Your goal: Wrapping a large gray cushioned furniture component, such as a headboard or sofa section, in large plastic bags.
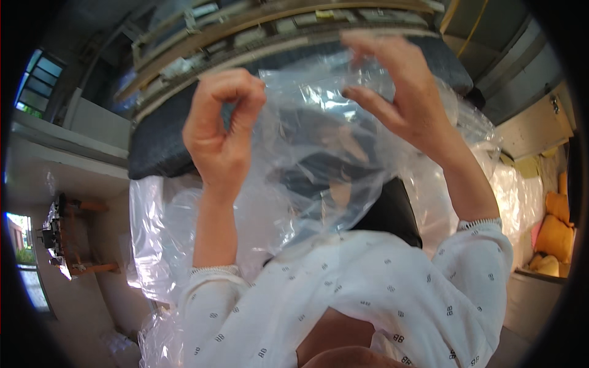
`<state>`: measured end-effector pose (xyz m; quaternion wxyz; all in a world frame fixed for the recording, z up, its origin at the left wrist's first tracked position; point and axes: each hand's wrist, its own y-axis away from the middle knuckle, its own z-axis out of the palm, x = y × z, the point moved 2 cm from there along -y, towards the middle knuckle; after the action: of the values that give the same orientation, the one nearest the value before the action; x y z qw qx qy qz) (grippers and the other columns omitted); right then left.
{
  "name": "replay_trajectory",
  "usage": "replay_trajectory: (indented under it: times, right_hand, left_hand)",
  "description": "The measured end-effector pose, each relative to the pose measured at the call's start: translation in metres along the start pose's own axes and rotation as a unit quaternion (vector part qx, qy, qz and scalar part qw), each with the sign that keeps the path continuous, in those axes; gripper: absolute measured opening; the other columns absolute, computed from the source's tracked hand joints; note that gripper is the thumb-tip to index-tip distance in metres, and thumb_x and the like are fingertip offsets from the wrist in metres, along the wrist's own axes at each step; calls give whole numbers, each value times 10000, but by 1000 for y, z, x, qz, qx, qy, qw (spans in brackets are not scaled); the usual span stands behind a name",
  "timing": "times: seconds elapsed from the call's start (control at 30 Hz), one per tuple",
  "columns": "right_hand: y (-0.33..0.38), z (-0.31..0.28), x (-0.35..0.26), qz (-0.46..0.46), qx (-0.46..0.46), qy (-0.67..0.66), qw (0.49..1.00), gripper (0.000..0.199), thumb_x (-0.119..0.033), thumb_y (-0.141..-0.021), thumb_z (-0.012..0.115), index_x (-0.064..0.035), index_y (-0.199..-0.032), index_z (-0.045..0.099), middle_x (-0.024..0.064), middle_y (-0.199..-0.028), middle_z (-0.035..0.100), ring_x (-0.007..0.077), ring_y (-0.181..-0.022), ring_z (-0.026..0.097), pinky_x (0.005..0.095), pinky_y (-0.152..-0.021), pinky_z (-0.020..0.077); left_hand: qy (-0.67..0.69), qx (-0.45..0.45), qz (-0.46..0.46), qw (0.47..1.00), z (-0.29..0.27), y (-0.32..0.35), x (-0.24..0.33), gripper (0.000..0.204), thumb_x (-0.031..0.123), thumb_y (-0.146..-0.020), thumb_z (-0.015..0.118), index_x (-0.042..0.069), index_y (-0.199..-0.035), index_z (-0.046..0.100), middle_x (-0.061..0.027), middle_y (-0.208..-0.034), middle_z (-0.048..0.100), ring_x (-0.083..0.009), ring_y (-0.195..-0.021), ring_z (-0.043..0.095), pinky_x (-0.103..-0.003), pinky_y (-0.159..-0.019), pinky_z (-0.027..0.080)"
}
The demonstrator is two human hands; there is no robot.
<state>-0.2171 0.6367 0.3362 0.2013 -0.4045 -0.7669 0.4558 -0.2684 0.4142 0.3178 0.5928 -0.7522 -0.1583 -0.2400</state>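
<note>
A sheet of clear plastic film [310, 147], possibly a bag, hangs in front of me over my lap. My left hand [224, 116] pinches its upper left corner between thumb and forefinger. To the right, my right hand [402, 92] is raised above the film with thumb and fingers apart and nothing visible between them; its fingertips are a little blurred. Through the film I make out dark shapes and skin-toned patches. More clear plastic [153, 221] lies in shiny folds at both sides of my lap.
Beyond my hands runs a dark padded surface [159, 144], with a long wooden frame [257, 27] behind it. A small table with orange legs [95, 268] stands at the left. Orange cloth [555, 227] lies at the far right, below a pale wooden panel [534, 129].
</note>
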Motion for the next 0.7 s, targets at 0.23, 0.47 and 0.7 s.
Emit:
replay_trajectory:
  times: [0.23, 0.47, 0.7]
  right_hand:
    - [18, -12, -11, 223, -275, -141, 925, 101, -103, -748, 653, -26, -767, 591, 75, -600, 556, 178, -514, 527, 301, -502, 397]
    - [91, -26, 6, 321, -624, -440, 560, 158, -182, -816, 614, -44, -893, 622, -11, -650, 561, 73, -610, 539, 225, -577, 446]
    - [198, -52, -23, 285, -699, -618, 219, 204, -194, -860, 564, -37, -989, 588, -17, -787, 573, 67, -704, 532, 214, -648, 433]
  left_hand:
    - [255, 105, -108, 955, -37, -6, 2, 139, 216, -899, 515, 84, -899, 470, -8, -834, 491, -73, -706, 483, -198, -643, 398]
    - [-248, 280, -101, 922, -208, 38, -42, 151, 192, -901, 488, 48, -942, 505, -23, -834, 502, -112, -697, 467, -252, -599, 400]
    - [-642, 261, -122, 710, -451, 151, -78, 226, 208, -857, 546, -12, -898, 520, -141, -833, 536, -282, -775, 518, -356, -748, 420]
